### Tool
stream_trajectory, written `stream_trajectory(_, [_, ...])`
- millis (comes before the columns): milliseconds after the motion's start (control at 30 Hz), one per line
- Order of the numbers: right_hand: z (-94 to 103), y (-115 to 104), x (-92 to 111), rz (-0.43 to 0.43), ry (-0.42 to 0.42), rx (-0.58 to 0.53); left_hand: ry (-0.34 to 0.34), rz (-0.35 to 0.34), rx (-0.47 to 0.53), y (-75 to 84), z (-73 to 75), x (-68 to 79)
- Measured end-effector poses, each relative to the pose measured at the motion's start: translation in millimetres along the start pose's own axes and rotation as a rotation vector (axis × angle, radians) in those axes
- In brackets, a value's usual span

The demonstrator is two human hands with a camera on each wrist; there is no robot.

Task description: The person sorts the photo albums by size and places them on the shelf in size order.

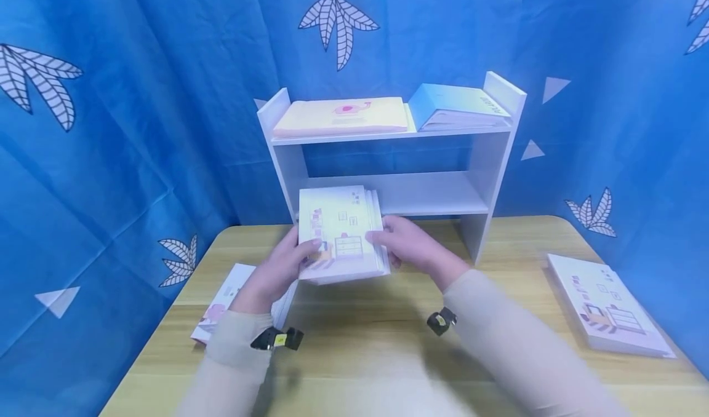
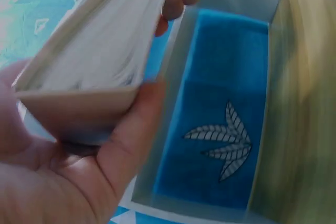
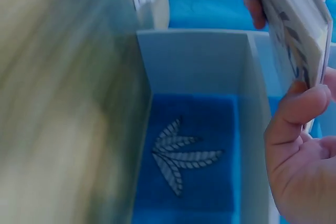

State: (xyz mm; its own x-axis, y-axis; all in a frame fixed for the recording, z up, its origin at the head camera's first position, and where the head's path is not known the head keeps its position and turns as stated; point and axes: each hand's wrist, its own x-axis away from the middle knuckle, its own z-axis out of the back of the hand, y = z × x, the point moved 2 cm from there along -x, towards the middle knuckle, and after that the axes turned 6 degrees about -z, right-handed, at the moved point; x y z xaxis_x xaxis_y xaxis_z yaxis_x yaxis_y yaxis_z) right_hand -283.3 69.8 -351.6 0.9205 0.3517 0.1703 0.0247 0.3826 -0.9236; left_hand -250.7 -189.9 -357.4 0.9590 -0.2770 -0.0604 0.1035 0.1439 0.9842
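A thick white book (image 1: pixel 338 217) with a pink and purple drawing on its cover is held up between both hands, in front of the lower board of the white shelf (image 1: pixel 432 192). My left hand (image 1: pixel 274 269) grips its left edge, thumb on the cover and fingers hidden beneath. On the right edge, my right hand (image 1: pixel 415 245) pinches it the same way, thumb on top. In the left wrist view, the page block of the book (image 2: pixel 100 45) faces the camera above the left palm. The right wrist view shows the right thumb and fingers at a corner of the book (image 3: pixel 304 40).
On the shelf's top board lie a pale book with a pink elephant (image 1: pixel 343 115) and a blue book (image 1: pixel 462 106). Another white book (image 1: pixel 612 306) lies at the table's right. A further book (image 1: pixel 227 294) lies at the left, partly behind the left arm. Blue curtain (image 1: pixel 388 42) hangs behind.
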Motion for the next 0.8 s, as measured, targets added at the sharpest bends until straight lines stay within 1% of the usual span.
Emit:
stream_trajectory(67, [4.8,-7,-5,-0.026,0.016,0.037,-0.044,0.013,0.001,3.9,3.5,-6.1])
stream_trajectory(100, [7.1,-10,-8,-0.029,0.024,0.06,-0.05,0.025,0.006,5.9,5.2,-9.0])
stream_trajectory(167, [12.0,-16,-14,-0.04,0.042,0.095,-0.035,0.031,0.044,10.1,7.7,-14.0])
stream_trajectory(200, [14.2,-20,-18,-0.034,0.049,0.105,-0.018,0.026,0.064,12.3,8.3,-16.1])
stream_trajectory(300, [19.5,-31,-31,-0.008,0.057,0.108,0.049,-0.031,0.129,17.8,8.1,-21.1])
stream_trajectory(333, [21.0,-35,-35,-0.005,0.058,0.098,0.078,-0.055,0.135,18.8,7.3,-22.6])
stream_trajectory(400, [22.9,-41,-45,-0.01,0.063,0.09,0.138,-0.094,0.112,19.0,5.7,-25.5])
stream_trajectory(433, [23.2,-44,-49,-0.018,0.066,0.101,0.175,-0.109,0.088,18.2,5.4,-26.9])
stream_trajectory(500, [22.6,-49,-56,-0.029,0.082,0.144,0.251,-0.123,-0.006,16.1,5.5,-29.4])
stream_trajectory(600, [18.6,-56,-65,-0.039,0.097,0.252,0.356,-0.11,-0.161,12.7,6.5,-32.9])
stream_trajectory(733, [10.9,-61,-73,-0.028,0.118,0.393,0.459,-0.088,-0.348,10.2,6.8,-38.0])
stream_trajectory(800, [7.9,-61,-74,-0.012,0.147,0.458,0.499,-0.102,-0.415,8.1,6.4,-40.8])
